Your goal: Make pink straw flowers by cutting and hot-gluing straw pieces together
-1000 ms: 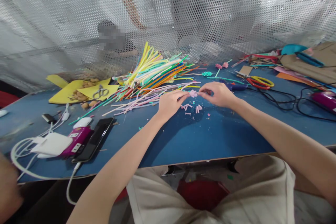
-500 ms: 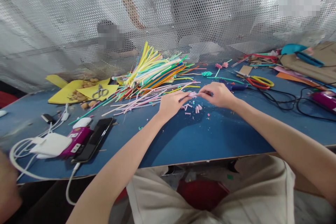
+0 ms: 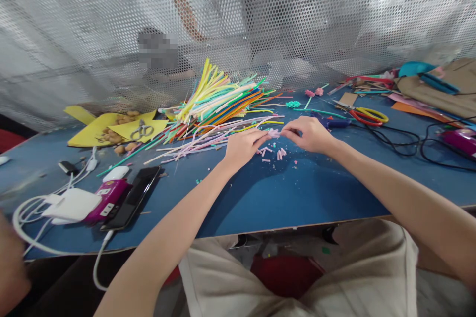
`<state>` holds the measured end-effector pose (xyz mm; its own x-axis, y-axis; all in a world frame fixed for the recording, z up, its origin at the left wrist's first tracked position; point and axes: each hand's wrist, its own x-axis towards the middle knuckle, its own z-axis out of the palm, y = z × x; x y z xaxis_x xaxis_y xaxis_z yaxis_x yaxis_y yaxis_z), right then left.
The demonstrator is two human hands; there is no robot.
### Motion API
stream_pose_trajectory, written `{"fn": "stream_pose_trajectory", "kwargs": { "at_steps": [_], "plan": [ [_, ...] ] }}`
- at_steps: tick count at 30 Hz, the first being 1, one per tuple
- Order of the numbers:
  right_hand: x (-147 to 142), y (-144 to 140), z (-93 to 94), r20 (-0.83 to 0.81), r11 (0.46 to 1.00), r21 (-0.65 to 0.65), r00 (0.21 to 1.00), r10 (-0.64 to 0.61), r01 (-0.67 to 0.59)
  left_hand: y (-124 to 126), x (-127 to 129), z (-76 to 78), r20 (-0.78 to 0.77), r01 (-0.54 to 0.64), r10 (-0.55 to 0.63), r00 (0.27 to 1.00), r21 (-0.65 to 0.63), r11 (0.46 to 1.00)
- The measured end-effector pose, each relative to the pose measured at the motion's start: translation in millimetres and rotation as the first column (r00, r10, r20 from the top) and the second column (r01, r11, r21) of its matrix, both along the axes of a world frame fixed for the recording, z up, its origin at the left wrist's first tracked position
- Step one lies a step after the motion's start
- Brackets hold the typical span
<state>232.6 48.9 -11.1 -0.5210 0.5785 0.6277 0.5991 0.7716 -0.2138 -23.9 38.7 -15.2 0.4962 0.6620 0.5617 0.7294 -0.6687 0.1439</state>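
A small lilac pipe-cleaner flower (image 3: 274,133), a cluster of short fuzzy pieces, sits between my two hands just above the table. My left hand (image 3: 246,146) pinches its left side between thumb and fingers. At its right edge, the fingertips of my right hand (image 3: 307,133) come together in a pinch; what lies between them is too small to make out. Cut lilac pieces (image 3: 280,154) are scattered on the blue tabletop below my hands. Long lilac pipe cleaners (image 3: 208,139) lie left of my left hand. Behind my right hand rests a dark blue glue gun (image 3: 331,122).
A heap of coloured pipe cleaners (image 3: 223,101) lies at the mesh screen (image 3: 260,20). Orange-and-yellow-handled scissors (image 3: 368,116) and black cables lie to the right. A phone (image 3: 136,195) and purple power strip (image 3: 107,200) are at left, near another person's arm (image 3: 11,262).
The lilac flower has shifted very slightly at my fingertips. Both hands stay in almost the same place.
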Motion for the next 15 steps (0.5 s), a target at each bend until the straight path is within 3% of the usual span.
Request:
{"fn": "stream_pose_trajectory", "kwargs": {
  "at_steps": [5,15],
  "plan": [
    [1.0,1.9,-0.5,0.009,1.000,0.005,1.000,-0.023,0.023,-1.5,1.8,2.8,-0.034,-0.013,0.012,0.999,-0.042,0.999],
    [1.1,2.7,-1.5,0.019,0.999,-0.004,0.999,-0.041,0.042,-2.3,1.7,0.4,0.029,0.045,-0.046,0.999,0.024,0.999]
  ]
}}
